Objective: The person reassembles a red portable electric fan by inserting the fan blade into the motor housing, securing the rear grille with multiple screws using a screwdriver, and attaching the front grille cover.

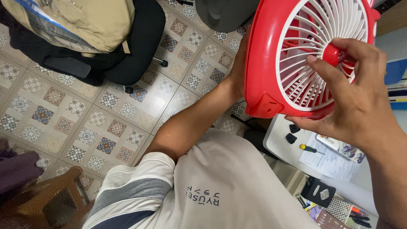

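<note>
I hold a red portable fan (263,55) with a white front grille (303,59) up in front of me, tilted. My left hand (240,70) grips the fan's back and left edge, mostly hidden behind the red housing. My right hand (360,99) rests on the front of the grille. Its fingers are curled around the red hub (332,54) at the centre, and the thumb lies along the lower rim. My white and grey shirt (220,186) fills the bottom of the view.
A black office chair (135,46) with a beige backpack (85,21) stands on the patterned tile floor (85,123). A white table (280,140) at lower right carries papers (326,159), a small screwdriver (308,148) and small black parts. A wooden chair (46,199) sits at lower left.
</note>
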